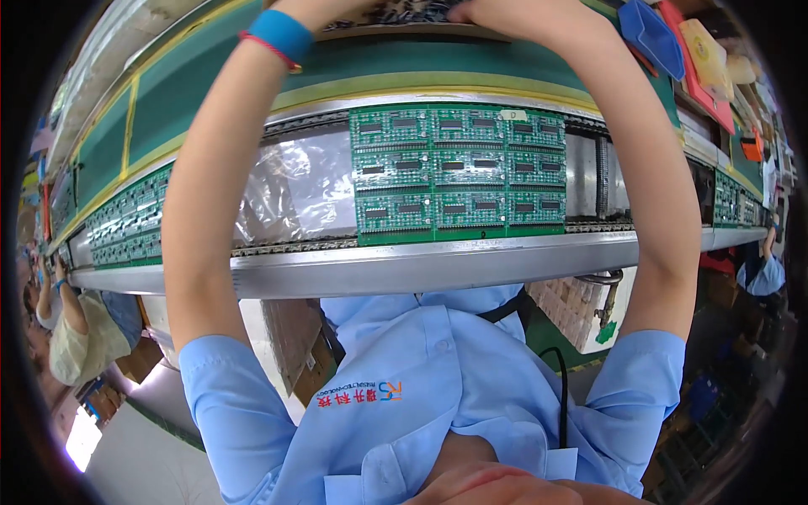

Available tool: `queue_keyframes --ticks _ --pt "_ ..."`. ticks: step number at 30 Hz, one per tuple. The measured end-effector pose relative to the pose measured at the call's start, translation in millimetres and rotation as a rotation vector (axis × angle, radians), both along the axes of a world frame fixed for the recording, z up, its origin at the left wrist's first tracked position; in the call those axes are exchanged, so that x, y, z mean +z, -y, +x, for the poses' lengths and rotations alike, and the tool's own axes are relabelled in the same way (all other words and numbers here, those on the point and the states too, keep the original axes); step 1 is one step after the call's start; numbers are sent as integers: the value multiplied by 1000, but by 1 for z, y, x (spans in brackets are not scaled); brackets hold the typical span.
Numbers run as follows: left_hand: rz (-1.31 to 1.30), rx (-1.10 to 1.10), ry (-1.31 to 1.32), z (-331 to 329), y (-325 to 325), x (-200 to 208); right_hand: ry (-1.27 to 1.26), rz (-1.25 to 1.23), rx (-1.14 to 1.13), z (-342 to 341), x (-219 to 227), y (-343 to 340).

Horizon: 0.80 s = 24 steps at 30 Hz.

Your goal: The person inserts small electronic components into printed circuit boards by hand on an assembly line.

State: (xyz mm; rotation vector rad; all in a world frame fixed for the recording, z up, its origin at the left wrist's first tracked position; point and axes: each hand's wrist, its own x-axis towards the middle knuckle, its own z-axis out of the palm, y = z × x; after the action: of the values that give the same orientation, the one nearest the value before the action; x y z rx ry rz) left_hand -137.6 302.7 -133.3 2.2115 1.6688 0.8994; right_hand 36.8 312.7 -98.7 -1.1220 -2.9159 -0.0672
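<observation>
Both my arms stretch over the conveyor to the top edge, where the picture cuts off most of each hand. My left hand [332,10], below a blue band [282,34] and a red cord at the wrist, is at the left of a shallow box [421,30] of small dark parts [410,12]. Only a fingertip and the base of my right hand [497,13] show, at the box's right side. What either hand holds is out of sight. Between my forearms a green circuit board panel [433,175], fitted with black chips, lies on the conveyor.
The conveyor's metal rail [438,265] runs across in front of me. More board panels [129,220] lie left. A green mat [454,66] covers the bench beyond; a blue bin [652,38] stands far right. Other people [88,332] are at both sides.
</observation>
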Motion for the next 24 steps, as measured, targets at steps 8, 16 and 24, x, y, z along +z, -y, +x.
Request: queue_keyframes --ticks 8,16,24 --pt "-611 -145 1602 -36 -28 10 -268 9 25 -2 -10 -7" --pt "-369 72 2382 -37 -27 -35 -311 209 -137 -12 -14 -3" --pt "-108 -1 2456 -20 -40 -42 -674 -424 -64 50 -6 -12"
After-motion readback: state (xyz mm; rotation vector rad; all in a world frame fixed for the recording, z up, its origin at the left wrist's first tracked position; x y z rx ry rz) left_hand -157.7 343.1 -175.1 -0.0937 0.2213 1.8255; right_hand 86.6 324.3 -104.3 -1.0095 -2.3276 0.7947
